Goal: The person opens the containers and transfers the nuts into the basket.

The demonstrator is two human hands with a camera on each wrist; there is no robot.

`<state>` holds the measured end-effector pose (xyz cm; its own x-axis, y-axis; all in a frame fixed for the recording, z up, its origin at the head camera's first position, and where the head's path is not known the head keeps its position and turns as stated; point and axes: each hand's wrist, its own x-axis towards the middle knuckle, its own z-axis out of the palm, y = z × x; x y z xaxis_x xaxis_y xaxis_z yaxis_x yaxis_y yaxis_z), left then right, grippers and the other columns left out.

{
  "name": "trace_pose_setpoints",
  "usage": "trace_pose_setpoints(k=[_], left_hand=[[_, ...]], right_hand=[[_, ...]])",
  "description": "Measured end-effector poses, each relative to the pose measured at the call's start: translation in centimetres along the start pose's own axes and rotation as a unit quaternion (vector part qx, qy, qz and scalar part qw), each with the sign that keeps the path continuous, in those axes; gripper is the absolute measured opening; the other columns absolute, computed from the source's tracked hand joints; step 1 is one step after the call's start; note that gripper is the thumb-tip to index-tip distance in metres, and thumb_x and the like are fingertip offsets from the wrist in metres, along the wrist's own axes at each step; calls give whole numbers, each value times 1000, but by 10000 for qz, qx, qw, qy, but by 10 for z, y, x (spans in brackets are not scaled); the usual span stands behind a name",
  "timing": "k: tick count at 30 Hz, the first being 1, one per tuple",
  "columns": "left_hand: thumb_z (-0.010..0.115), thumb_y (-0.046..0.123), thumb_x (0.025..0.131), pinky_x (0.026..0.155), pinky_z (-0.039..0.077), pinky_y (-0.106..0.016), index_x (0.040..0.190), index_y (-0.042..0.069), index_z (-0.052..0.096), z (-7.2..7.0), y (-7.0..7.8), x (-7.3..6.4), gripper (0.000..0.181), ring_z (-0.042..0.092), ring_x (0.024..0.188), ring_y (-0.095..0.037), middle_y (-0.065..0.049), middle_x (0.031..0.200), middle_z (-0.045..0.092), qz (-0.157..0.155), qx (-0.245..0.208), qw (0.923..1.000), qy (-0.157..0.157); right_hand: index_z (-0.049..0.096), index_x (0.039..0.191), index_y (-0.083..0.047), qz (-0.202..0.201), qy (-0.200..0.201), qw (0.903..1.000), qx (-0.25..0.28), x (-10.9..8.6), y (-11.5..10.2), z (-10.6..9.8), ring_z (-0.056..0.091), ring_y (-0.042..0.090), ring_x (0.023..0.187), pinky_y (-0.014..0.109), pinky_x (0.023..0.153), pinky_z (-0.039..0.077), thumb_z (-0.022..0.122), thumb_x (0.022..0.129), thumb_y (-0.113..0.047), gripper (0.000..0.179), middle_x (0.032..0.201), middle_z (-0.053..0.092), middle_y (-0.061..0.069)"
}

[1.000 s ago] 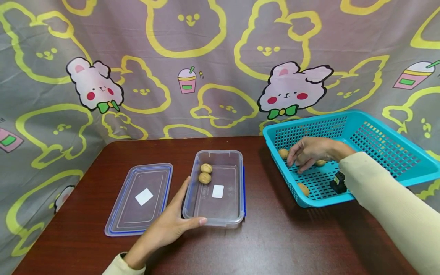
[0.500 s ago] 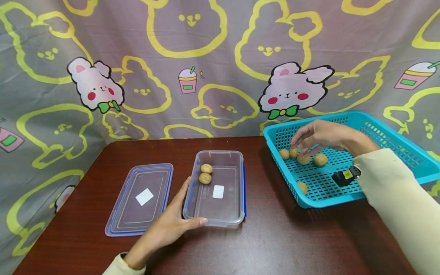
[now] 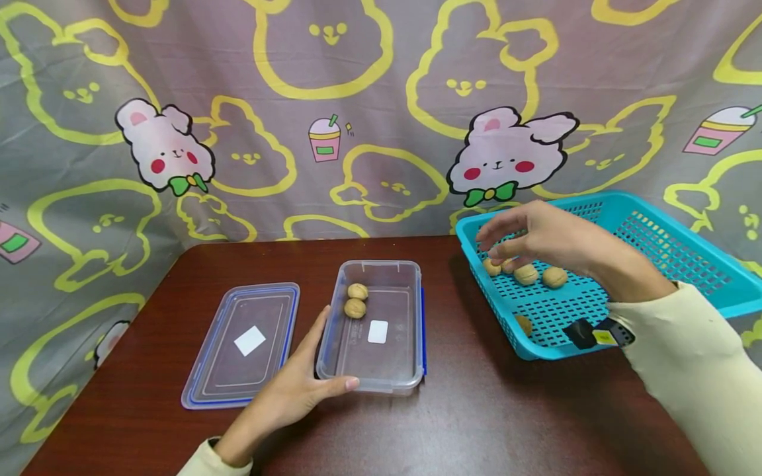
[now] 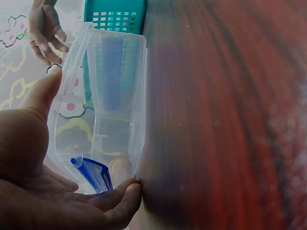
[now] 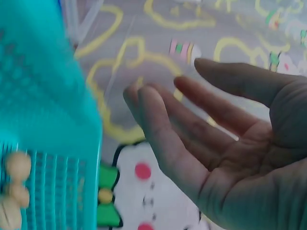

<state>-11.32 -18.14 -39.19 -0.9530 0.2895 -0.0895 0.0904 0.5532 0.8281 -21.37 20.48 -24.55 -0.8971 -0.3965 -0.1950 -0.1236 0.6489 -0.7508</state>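
My left hand [image 3: 292, 390] grips the near left corner of a clear plastic food container [image 3: 389, 301], thumb at the near end and fingers along the left side. Two walnuts [image 3: 355, 308] lie inside, against its left wall. My right hand [image 3: 550, 241] hovers over the left part of a turquoise basket [image 3: 622, 210], palm down, with loosely bent fingers. Nothing shows in that right hand [image 5: 220, 139] in the right wrist view. Several walnuts [image 3: 555, 277] rest on the basket floor below it, some partly hidden by the fingers. Another walnut [image 3: 524, 324] sits at the near left corner.
A clear lid [image 3: 226, 370] with a blue seal and white label lies flat left of the container. A blue latch [image 3: 424, 330] hangs along the container's right side. A patterned curtain [image 3: 381, 119] stands behind the brown table [image 3: 476, 410].
My right hand has lifted from the walnuts on the basket floor and shifted slightly left, uncovering several of them. My left hand and the container have stayed in place.
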Motion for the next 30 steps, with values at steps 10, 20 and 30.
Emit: trace_pose_setpoints(k=[10, 20, 30], left_hand=[[87, 41, 86, 126, 14, -69, 170, 22, 3, 0, 0, 0, 121, 12, 161, -41, -15, 177, 6, 2, 13, 10000, -2], [87, 39, 86, 126, 15, -69, 170, 18, 2, -1, -2, 1, 122, 13, 161, -41, -16, 177, 6, 48, -57, 10000, 16], [87, 39, 86, 126, 15, -69, 170, 18, 2, -1, -1, 2, 122, 14, 161, -42, -16, 177, 6, 37, -108, 9999, -44]], right_hand=[[66, 134, -5, -386, 291, 9988, -49, -6, -32, 46, 74, 21, 99, 41, 89, 63, 69, 99, -14, 36, 133, 68, 18], [70, 128, -5, -655, 803, 9943, 252, 18, -40, 105, 70, 30, 110, 40, 89, 62, 70, 95, -10, 33, 126, 73, 15], [70, 131, -9, -735, 856, 9897, 878, 44, -41, 141, 68, 30, 117, 45, 96, 60, 70, 94, -9, 37, 131, 72, 11]])
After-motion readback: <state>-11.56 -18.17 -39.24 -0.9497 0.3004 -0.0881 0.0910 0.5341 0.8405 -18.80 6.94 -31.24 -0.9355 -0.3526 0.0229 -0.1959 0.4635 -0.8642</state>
